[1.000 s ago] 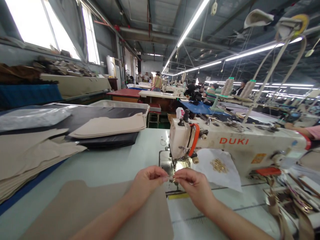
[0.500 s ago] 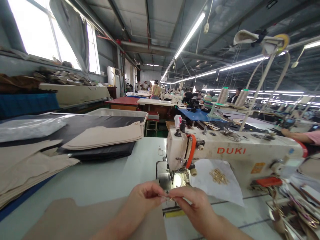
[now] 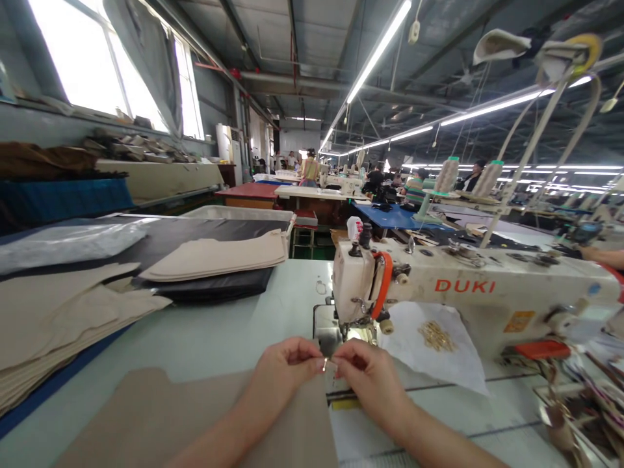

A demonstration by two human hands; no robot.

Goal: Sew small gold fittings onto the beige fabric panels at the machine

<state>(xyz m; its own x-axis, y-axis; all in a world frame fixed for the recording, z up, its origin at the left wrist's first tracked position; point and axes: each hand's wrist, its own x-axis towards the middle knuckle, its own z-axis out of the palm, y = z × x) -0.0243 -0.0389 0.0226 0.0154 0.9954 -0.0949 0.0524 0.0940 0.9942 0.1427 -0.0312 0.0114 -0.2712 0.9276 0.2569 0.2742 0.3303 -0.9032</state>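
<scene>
In front of the sewing machine (image 3: 458, 286), my left hand (image 3: 287, 370) pinches a small shiny gold metal piece (image 3: 324, 365) between thumb and fingertips. My right hand (image 3: 368, 374) is closed in a pinch close beside it, the fingertips almost meeting; whatever lies between them is too small to name. Under my left forearm lies a flat beige-brown fabric panel (image 3: 195, 416). Right of the needle area, a pile of small gold metal pieces (image 3: 437, 336) rests on a white cloth (image 3: 463, 364).
Stacked beige panels (image 3: 219, 255) lie on black material at the left, with more beige pieces (image 3: 63, 318) nearer me. Thread cones (image 3: 447, 175) stand behind the machine. Straps and scraps (image 3: 575, 416) fill the right side. Another person's arm (image 3: 602, 257) shows at the far right.
My fingertips have turned slightly, and the gold piece now shows bright at my left fingertips. The whole view has shifted a little, with the scene moving right.
</scene>
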